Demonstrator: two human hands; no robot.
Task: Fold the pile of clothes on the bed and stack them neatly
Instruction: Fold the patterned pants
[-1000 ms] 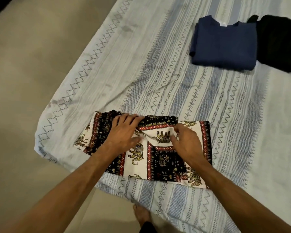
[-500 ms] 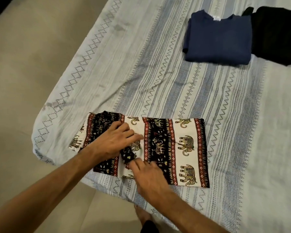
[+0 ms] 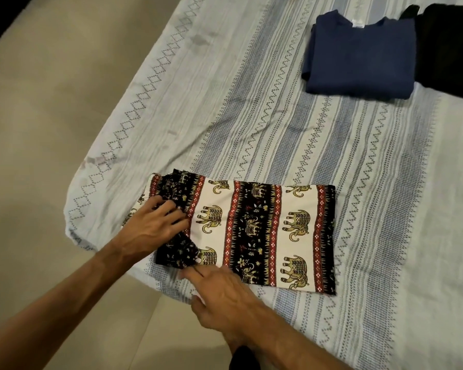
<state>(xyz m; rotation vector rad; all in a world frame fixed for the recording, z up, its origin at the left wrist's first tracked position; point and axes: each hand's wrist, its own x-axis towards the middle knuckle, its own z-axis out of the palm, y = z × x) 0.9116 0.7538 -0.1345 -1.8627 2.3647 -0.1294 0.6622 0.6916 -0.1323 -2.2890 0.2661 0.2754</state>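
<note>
- Since 1 s ago: elephant-print garment [image 3: 254,231] lies flatter, far flap laid down; both hands shifted to its left end.
- Left hand [image 3: 155,228] presses w/ fingers spread on bunched dark edge, gripping nothing.
- Right hand [image 3: 219,292]: fingers straight, touching near-left corner.
- Garment sits at bed [image 3: 251,124] near edge; folded navy shirt [image 3: 361,54] & black item [image 3: 449,46] well apart, far side.
- Likely tucking loose end before next fold.

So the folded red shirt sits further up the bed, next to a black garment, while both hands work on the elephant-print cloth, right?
Not quite: the head view shows the folded shirt is navy blue, not red. It does lie beside the black garment, while the left hand and right hand work on the elephant-print cloth.
</note>
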